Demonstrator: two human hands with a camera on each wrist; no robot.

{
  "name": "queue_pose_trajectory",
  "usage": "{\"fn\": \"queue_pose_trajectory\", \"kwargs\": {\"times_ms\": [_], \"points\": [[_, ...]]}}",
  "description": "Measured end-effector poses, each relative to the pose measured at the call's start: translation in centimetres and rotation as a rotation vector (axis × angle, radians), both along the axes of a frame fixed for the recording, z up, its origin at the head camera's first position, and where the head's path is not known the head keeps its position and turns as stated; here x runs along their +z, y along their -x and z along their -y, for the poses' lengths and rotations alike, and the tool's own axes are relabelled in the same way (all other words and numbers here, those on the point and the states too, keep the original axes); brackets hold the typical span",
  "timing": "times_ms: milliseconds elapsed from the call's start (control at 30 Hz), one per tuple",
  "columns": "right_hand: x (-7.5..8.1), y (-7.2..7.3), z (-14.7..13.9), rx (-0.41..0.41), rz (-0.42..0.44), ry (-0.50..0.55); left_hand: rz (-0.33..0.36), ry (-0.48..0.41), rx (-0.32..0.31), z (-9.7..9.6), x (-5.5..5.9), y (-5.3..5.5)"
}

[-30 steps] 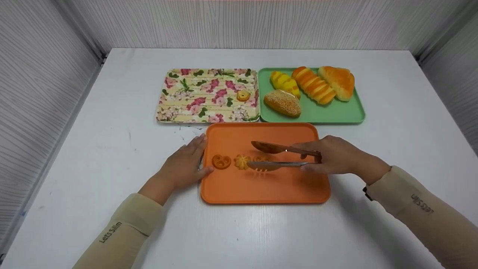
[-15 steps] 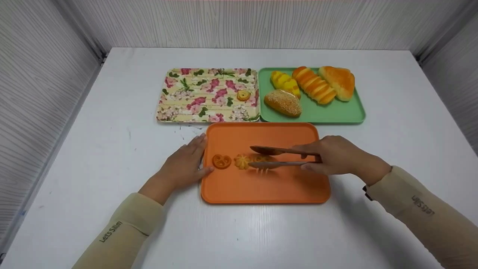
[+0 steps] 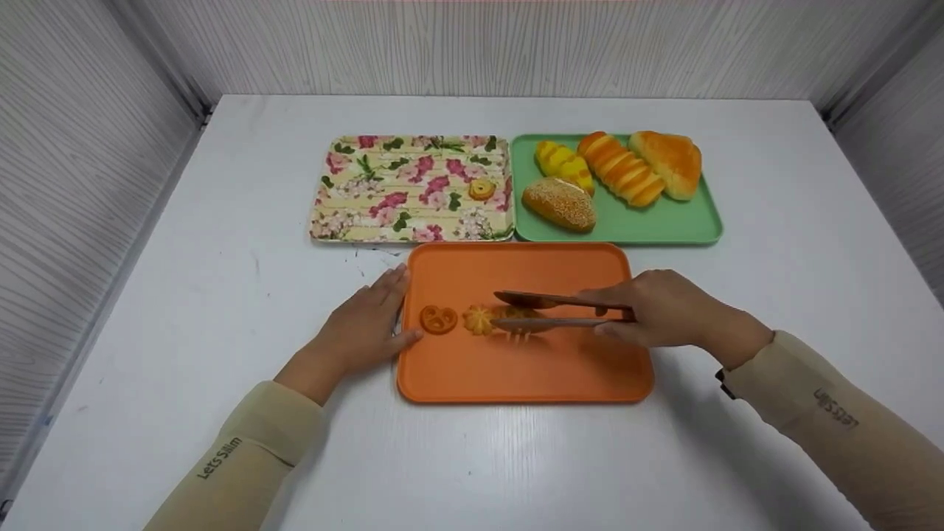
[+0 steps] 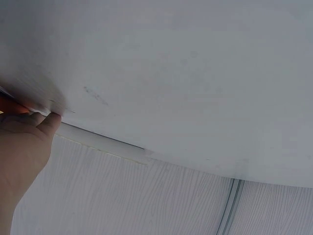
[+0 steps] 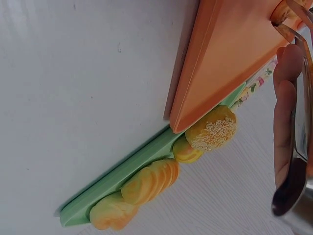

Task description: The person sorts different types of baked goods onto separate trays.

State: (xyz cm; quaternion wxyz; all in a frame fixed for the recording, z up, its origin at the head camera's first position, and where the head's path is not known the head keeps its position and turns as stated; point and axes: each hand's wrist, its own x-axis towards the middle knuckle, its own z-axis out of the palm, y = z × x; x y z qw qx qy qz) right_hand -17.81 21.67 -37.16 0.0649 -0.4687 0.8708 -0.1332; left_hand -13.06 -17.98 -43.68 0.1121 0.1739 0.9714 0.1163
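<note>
My right hand [image 3: 660, 310] grips a pair of metal tongs [image 3: 560, 322] over the orange tray [image 3: 516, 372]. The tongs' two tips stand on either side of a cookie [image 3: 520, 313] that they partly cover; whether they touch it I cannot tell. Left of it lie a flower-shaped cookie [image 3: 479, 319] and a pretzel-shaped cookie [image 3: 439, 319], in one row. My left hand [image 3: 361, 328] rests at the tray's left edge, its fingers extended along the outside and the thumb on the rim. In the right wrist view, the tongs [image 5: 305, 98] run along the fingers.
Behind the orange tray, a floral tray [image 3: 354, 214] bears one small round cookie [image 3: 481, 189]. Beside it a green tray [image 3: 664, 228] holds a sesame bun [image 3: 558, 204], a yellow bread [image 3: 564, 166], a striped loaf [image 3: 621, 169] and a triangular bread [image 3: 671, 164]. Grey panels surround the white table.
The tongs' tips have drawn closer together around the cookie, the far one shifting toward me. My left hand and the trays have stayed in place.
</note>
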Motion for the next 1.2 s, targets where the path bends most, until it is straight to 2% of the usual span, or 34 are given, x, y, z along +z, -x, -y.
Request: {"fn": "queue_pose_trajectory", "kwargs": {"times_ms": [300,467,600,867,1200], "points": [[0.2,0.1,0.0,-0.015,0.028,0.042,0.014,0.001,0.008,0.0,0.0,0.0],[0.7,0.7,0.2,-0.048,0.011,0.075,0.008,-0.017,0.005,-0.1,0.0,0.0],[1.0,1.5,0.6,-0.078,-0.015,0.098,-0.002,-0.031,0.003,-0.1,0.1,-0.1],[1.5,3.3,2.1,-0.16,0.008,0.14,0.005,-0.021,0.009,0.0,0.1,-0.1],[1.3,5.7,4.6,-0.299,0.008,0.084,-0.01,-0.02,0.011,0.0,-0.1,0.0]]}}
